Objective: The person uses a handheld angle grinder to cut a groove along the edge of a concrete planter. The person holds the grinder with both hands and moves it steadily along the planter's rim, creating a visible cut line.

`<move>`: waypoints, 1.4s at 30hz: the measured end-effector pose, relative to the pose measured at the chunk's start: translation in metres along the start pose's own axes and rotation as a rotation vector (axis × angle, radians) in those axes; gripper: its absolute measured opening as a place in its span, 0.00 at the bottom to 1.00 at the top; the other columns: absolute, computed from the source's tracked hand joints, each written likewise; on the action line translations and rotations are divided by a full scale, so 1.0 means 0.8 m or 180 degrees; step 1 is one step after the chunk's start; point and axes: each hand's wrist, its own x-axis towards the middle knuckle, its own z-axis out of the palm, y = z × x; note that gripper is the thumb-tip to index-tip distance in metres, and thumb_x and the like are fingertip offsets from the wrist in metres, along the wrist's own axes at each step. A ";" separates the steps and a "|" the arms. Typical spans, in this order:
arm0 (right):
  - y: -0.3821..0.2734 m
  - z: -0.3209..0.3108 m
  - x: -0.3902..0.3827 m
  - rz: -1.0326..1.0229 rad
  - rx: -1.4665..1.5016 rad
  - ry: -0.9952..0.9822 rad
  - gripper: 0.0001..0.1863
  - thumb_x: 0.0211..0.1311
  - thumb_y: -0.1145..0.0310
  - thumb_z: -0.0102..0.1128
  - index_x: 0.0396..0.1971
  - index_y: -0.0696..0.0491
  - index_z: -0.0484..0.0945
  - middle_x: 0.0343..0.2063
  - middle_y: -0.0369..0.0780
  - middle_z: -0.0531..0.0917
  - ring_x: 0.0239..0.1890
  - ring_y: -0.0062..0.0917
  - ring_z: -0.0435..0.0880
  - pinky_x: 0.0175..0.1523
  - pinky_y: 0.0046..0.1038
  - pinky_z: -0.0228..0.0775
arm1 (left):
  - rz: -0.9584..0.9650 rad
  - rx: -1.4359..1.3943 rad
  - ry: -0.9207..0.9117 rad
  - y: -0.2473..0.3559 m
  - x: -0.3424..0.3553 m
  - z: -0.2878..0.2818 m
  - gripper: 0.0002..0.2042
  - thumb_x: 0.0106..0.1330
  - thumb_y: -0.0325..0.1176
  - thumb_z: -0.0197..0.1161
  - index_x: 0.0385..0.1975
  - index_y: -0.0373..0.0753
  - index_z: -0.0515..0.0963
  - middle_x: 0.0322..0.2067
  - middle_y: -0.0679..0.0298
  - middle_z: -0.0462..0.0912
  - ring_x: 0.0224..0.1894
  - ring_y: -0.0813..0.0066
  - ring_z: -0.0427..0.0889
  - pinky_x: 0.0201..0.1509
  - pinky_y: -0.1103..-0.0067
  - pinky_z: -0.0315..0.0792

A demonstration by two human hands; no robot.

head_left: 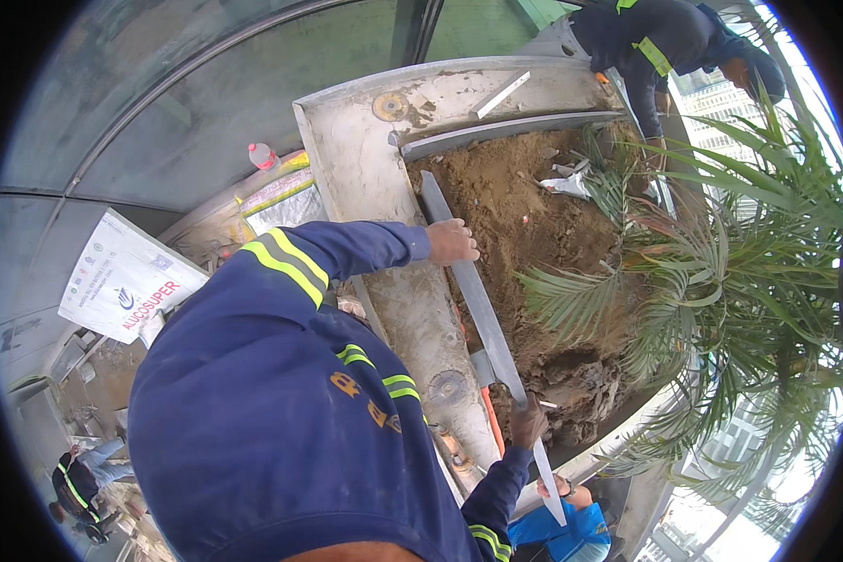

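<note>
A long, narrow grey strip (485,304) runs slantwise along the planter's inner edge, over the brown soil (520,220). My left hand (452,241) is closed over its upper part, the fingers curling across the edge. Further down, my right hand (529,421) grips the same strip near its lower part. Beyond that hand the strip's end reaches toward a person in blue, whose hand (554,486) is beside it; contact there is unclear. A short grey piece (482,367) sits between the strip and the pale planter rim (421,323).
Palm fronds (712,272) spread over the planter's right side. Another grey strip (515,134) lines the far wall, with a short white bar (501,94) on the rim. At the upper right a person (665,47) bends over. A bottle (262,156) and printed white board (131,276) are left.
</note>
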 end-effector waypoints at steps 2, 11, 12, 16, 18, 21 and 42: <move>-0.004 -0.005 0.000 0.0007 0.0036 0.0041 0.14 0.53 0.60 0.70 0.37 0.51 0.82 0.32 0.48 0.86 0.36 0.49 0.85 0.39 0.48 0.75 | -0.0036 -0.0072 0.0138 -0.006 -0.006 -0.012 0.13 0.52 0.32 0.67 0.40 0.49 0.79 0.37 0.67 0.81 0.48 0.67 0.82 0.53 0.68 0.70; -0.029 0.009 0.003 -0.0208 0.0188 0.0284 0.14 0.56 0.57 0.69 0.36 0.50 0.80 0.27 0.45 0.83 0.30 0.48 0.84 0.33 0.48 0.72 | -0.0011 0.0002 0.0429 -0.031 -0.021 -0.038 0.08 0.56 0.32 0.65 0.36 0.49 0.79 0.34 0.67 0.82 0.44 0.66 0.84 0.51 0.66 0.71; -0.035 0.011 0.004 -0.0166 0.0196 0.0246 0.14 0.56 0.57 0.70 0.35 0.50 0.80 0.27 0.45 0.83 0.30 0.48 0.84 0.33 0.48 0.72 | -0.0017 0.0029 0.0446 -0.033 -0.025 -0.039 0.06 0.58 0.32 0.64 0.35 0.48 0.80 0.34 0.67 0.82 0.42 0.66 0.84 0.51 0.65 0.72; -0.044 0.016 0.009 -0.0070 0.0339 0.0120 0.16 0.56 0.57 0.71 0.33 0.54 0.79 0.30 0.48 0.84 0.33 0.50 0.84 0.36 0.49 0.73 | -0.0047 0.0061 0.0438 -0.047 -0.028 -0.038 0.05 0.59 0.32 0.63 0.35 0.48 0.80 0.34 0.67 0.82 0.43 0.66 0.84 0.52 0.66 0.72; -0.042 0.026 0.007 -0.0111 0.0267 0.0182 0.16 0.55 0.57 0.72 0.32 0.54 0.78 0.29 0.48 0.84 0.32 0.50 0.84 0.36 0.49 0.72 | -0.0007 0.0104 0.0488 -0.051 -0.029 -0.041 0.05 0.60 0.33 0.63 0.34 0.48 0.79 0.33 0.67 0.82 0.43 0.67 0.84 0.51 0.66 0.73; -0.049 0.027 0.009 -0.0162 0.0396 0.0128 0.14 0.53 0.59 0.72 0.32 0.53 0.80 0.29 0.47 0.84 0.31 0.49 0.85 0.34 0.48 0.73 | -0.0004 0.0249 0.0490 -0.053 -0.036 -0.048 0.04 0.60 0.33 0.62 0.34 0.48 0.79 0.33 0.68 0.82 0.44 0.67 0.84 0.51 0.66 0.73; -0.077 0.039 0.017 -0.0124 0.0594 -0.0119 0.15 0.49 0.64 0.74 0.34 0.52 0.80 0.31 0.45 0.84 0.35 0.47 0.85 0.39 0.47 0.73 | 0.0005 0.0009 0.0321 -0.071 -0.052 -0.019 0.09 0.54 0.32 0.64 0.35 0.49 0.77 0.33 0.68 0.78 0.44 0.68 0.81 0.49 0.68 0.70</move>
